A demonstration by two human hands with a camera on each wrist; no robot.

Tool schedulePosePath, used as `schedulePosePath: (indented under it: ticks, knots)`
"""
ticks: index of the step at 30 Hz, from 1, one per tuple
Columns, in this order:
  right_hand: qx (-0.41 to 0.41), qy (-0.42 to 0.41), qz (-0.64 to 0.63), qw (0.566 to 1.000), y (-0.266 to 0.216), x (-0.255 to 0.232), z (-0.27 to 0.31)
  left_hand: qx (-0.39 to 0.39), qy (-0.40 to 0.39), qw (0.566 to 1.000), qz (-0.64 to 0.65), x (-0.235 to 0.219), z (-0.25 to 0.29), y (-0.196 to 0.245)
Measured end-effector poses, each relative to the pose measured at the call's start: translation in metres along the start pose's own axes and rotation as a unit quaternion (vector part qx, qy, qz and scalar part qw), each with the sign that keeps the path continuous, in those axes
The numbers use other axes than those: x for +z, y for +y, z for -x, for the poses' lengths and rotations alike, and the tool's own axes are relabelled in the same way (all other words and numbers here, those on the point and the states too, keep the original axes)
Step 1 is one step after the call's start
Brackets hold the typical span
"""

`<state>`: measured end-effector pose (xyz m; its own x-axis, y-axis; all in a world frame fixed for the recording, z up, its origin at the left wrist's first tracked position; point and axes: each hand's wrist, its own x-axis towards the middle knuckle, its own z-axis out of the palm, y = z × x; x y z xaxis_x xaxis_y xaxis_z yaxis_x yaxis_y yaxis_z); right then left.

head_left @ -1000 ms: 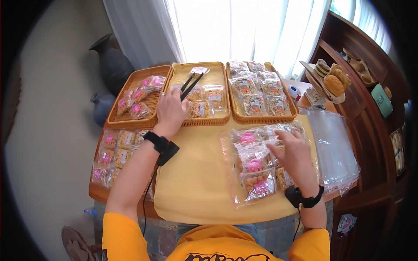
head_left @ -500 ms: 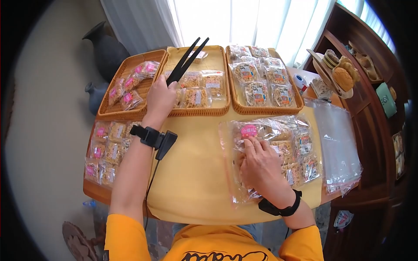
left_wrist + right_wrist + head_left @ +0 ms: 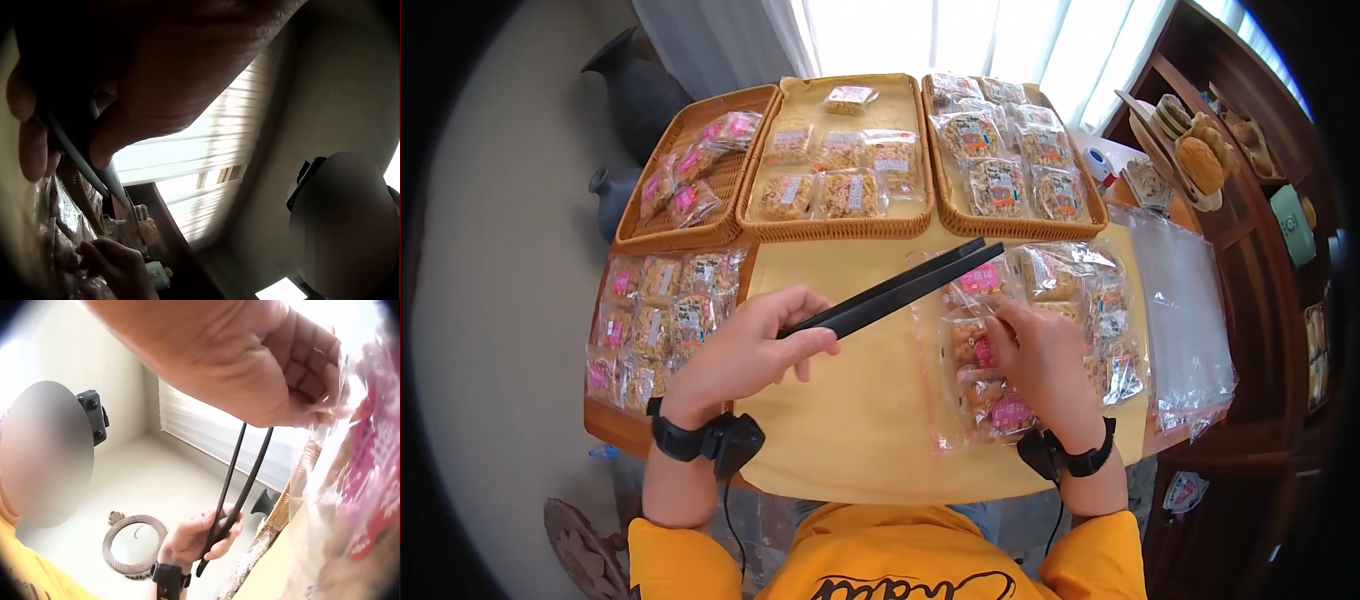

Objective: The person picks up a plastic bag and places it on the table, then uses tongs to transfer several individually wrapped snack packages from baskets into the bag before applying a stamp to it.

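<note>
My left hand (image 3: pixel 750 345) grips a pair of black tongs (image 3: pixel 900 294), whose tips point right over the upper left corner of a large clear plastic bag (image 3: pixel 928 385). Flat on the table, the bag holds several snack packets in rows; those along its left side carry pink labels (image 3: pixel 1011 413). My right hand (image 3: pixel 1050 355) is over the bag's middle, and its thumb and fingers pinch clear plastic film beside a pink label, as the right wrist view shows. Part of the bag's contents is hidden under that hand.
Three wicker baskets of snack packets line the back: left basket (image 3: pixel 628 228), middle basket (image 3: pixel 830 230), right basket (image 3: pixel 1020 228). More packets (image 3: pixel 662 325) lie at the table's left. Flat clear bags (image 3: pixel 1185 330) lie at the right, below a board with bread (image 3: pixel 1200 165).
My left hand has drawn the tongs back from the middle basket and swung them rightward toward the bag. The right hand has moved over the bag's packets and now pinches the film.
</note>
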<state>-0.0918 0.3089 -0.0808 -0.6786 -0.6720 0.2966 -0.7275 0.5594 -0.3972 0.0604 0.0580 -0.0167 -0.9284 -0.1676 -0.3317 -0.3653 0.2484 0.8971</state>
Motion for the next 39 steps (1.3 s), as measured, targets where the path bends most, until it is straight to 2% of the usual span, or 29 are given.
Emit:
schedulePosePath:
  ticks: [2,4,11,13,19,23,25,26,28,31,36,39]
  knots:
    - [0.029,-0.013,0.0,1.0,0.004,-0.001,-0.001,-0.026,-0.007,0.998,-0.057,-0.012,0.015,0.005]
    - [-0.025,0.026,-0.004,0.999,0.008,0.001,-0.002,-0.091,-0.003,0.99,-0.112,-0.023,0.026,0.005]
    - [-0.015,0.041,-0.028,0.999,0.005,-0.003,-0.007,-0.031,-0.046,0.981,-0.184,-0.034,0.031,-0.016]
    - [-0.016,0.041,-0.033,0.998,0.005,-0.004,-0.008,-0.075,-0.069,0.978,-0.183,-0.028,0.026,-0.008]
    - [-0.001,0.02,-0.037,0.999,0.005,-0.006,-0.009,-0.129,-0.114,0.969,-0.176,-0.009,0.01,0.004]
    - [0.015,0.005,-0.054,0.998,0.005,-0.008,-0.009,-0.117,-0.116,0.974,-0.155,0.006,-0.005,-0.001]
    - [0.036,-0.013,-0.047,0.998,0.008,-0.008,-0.011,-0.072,-0.153,0.976,-0.133,0.01,-0.015,-0.014]
    - [0.035,-0.011,-0.048,0.998,0.009,-0.007,-0.011,-0.071,-0.152,0.976,-0.136,0.012,-0.018,-0.017]
    - [0.027,0.005,-0.057,0.998,0.013,-0.006,-0.01,-0.091,-0.204,0.966,-0.131,0.017,-0.024,-0.02]
    - [0.057,0.0,-0.084,0.995,0.012,-0.008,-0.012,-0.132,-0.202,0.964,-0.112,0.019,-0.027,-0.015]
    - [0.066,0.009,-0.085,0.994,0.009,-0.015,-0.013,-0.125,-0.169,0.974,-0.089,0.013,-0.018,-0.026]
    - [0.068,0.007,-0.073,0.995,0.011,-0.014,-0.013,-0.117,-0.188,0.975,-0.035,0.0,-0.002,-0.036]
